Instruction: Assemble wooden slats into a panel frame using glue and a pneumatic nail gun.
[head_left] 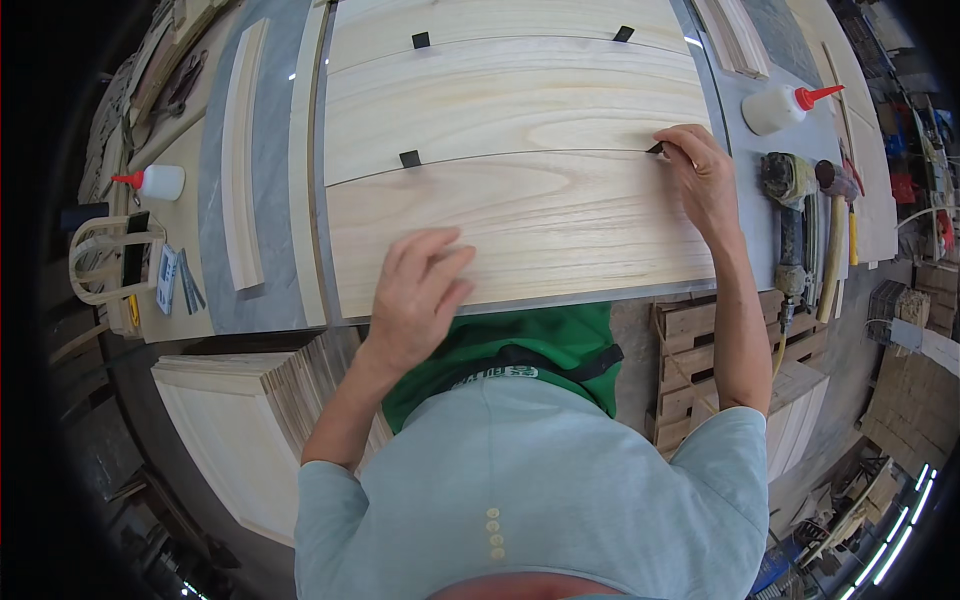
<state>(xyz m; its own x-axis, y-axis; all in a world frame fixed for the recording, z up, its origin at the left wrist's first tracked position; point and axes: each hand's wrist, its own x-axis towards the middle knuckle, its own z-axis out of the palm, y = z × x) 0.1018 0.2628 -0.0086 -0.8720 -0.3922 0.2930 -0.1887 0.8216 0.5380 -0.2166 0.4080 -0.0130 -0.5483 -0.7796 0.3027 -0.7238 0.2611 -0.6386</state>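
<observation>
On my feed I have the right hand (706,178) with thumb and fingertips pinched on a small black tab (656,148), which sits toward the right end of the seam between the near board (540,225) and the middle board (520,105). The left hand (412,300), blurred, is parted-fingered and holds nothing I can see over the near board, though I can't tell whether it touches; a second black tab (410,159) lies across the same seam farther left.
</observation>
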